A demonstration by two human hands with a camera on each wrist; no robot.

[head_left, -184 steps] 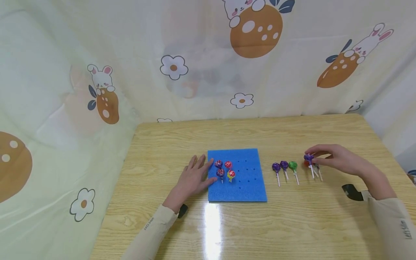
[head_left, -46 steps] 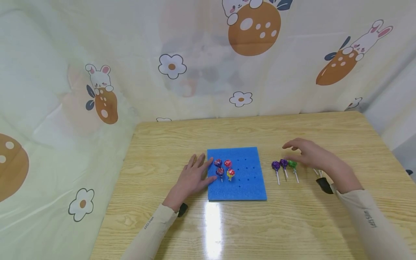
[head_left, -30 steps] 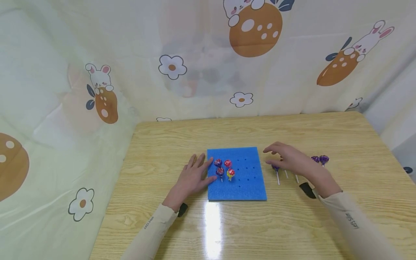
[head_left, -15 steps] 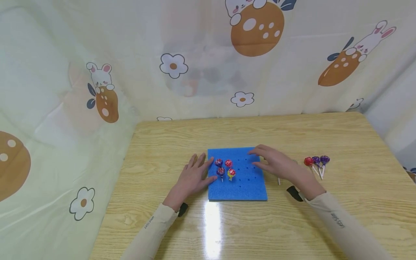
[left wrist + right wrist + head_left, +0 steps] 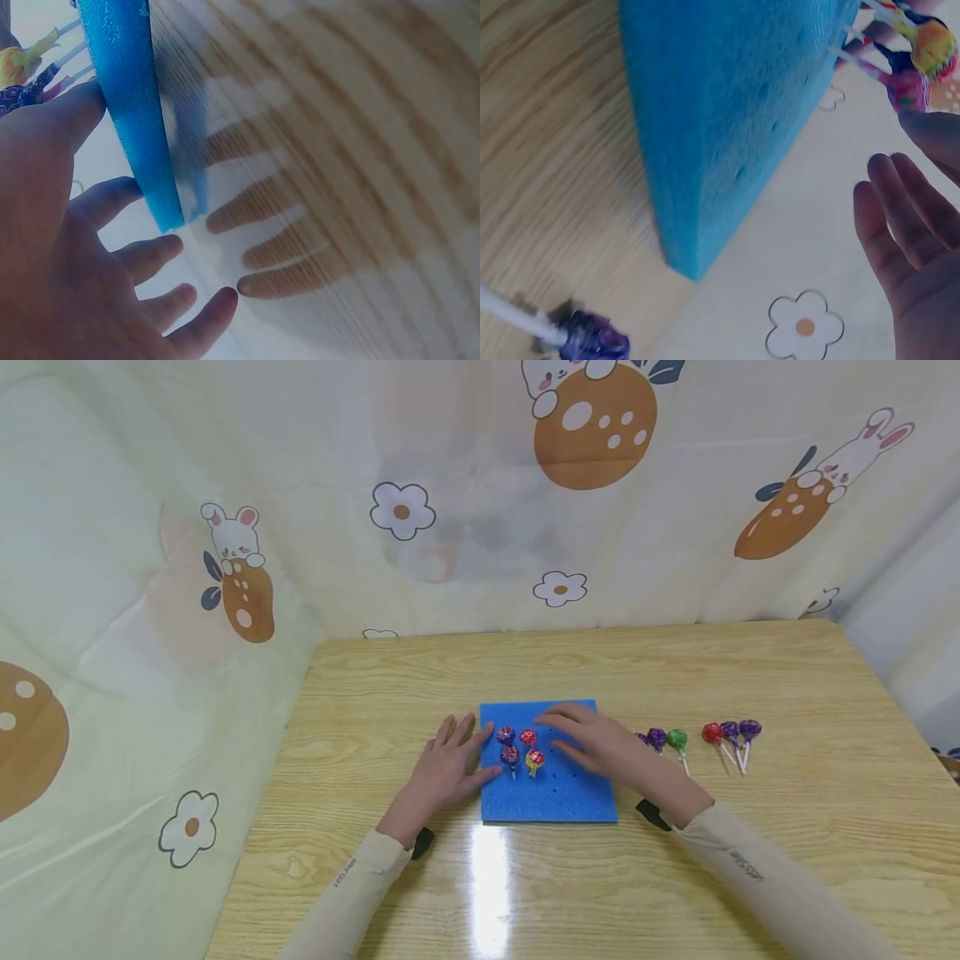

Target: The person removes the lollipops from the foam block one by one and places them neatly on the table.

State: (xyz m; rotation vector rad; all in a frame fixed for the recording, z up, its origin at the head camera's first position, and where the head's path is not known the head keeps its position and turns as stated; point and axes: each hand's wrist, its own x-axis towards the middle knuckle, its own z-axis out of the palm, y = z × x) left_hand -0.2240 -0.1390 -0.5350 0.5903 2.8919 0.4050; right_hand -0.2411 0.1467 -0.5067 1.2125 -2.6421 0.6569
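Observation:
A blue foam board [image 5: 547, 806] with small holes lies mid-table. Upright in its left half stand two dark-wrapped lollipops [image 5: 510, 756], a pink lollipop [image 5: 528, 737] and a yellow-and-red lollipop [image 5: 535, 759]. My left hand [image 5: 442, 768] rests at the board's left edge, fingers spread, the thumb and a finger on the foam. Over the right half hovers my right hand [image 5: 600, 747], holding nothing. In the right wrist view its thumb [image 5: 934, 135] is close to the pink lollipop [image 5: 909, 90]; whether they touch I cannot tell.
Right of the board lie a green lollipop [image 5: 677, 739] and two purple lollipops [image 5: 656, 737], one partly behind my right hand. Farther right are a red lollipop [image 5: 712, 732] and two more purple ones [image 5: 750, 728]. A patterned curtain [image 5: 465, 568] hangs behind the table.
Earlier my right hand held a purple lollipop at the far-right group; that group now lies fanned out. The hand has since travelled left, bare, over the board. My left hand stayed put.

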